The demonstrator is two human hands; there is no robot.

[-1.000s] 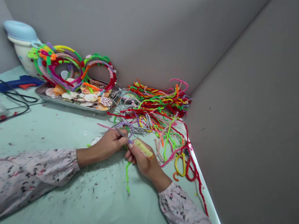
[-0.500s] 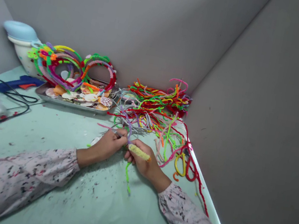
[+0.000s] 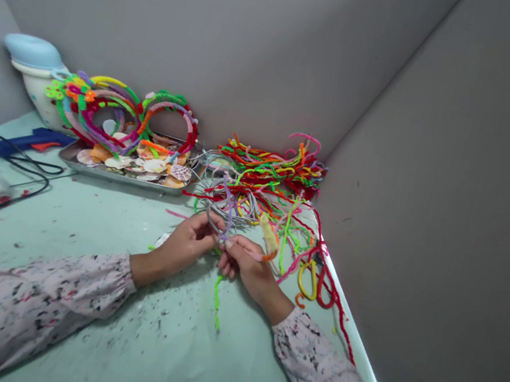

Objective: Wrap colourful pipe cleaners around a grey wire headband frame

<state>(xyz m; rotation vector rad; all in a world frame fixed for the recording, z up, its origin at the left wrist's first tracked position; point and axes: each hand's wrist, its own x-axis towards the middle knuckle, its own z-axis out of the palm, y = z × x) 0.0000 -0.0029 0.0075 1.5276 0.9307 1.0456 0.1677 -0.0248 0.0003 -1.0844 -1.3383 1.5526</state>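
Clenched fingers on both hands meet at one small spot: the person's left hand (image 3: 184,248) pinches a thin grey headband wire (image 3: 213,220) between thumb and fingertips, and the right hand (image 3: 246,267) closes just beside it on a lilac pipe cleaner (image 3: 229,214), though the fingers hide how the two join. That lilac strand rises from the grip roughly upright, its long axis pointing away from the person, while the wire curves off to its left. Beyond the right hand, a pale yellow fuzzy chenille stem with an orange tip (image 3: 269,235) slants up and outward to the right, and a bright green pipe cleaner (image 3: 216,303) trails toward the person beneath the hands. The right hand is nearer the yellow stem, the left nearer the wire's loop. Relative to the steel tray of seashells (image 3: 123,180), the grip sits toward the person and to the right, just below a heap of tangled multicoloured pipe cleaners (image 3: 268,170).
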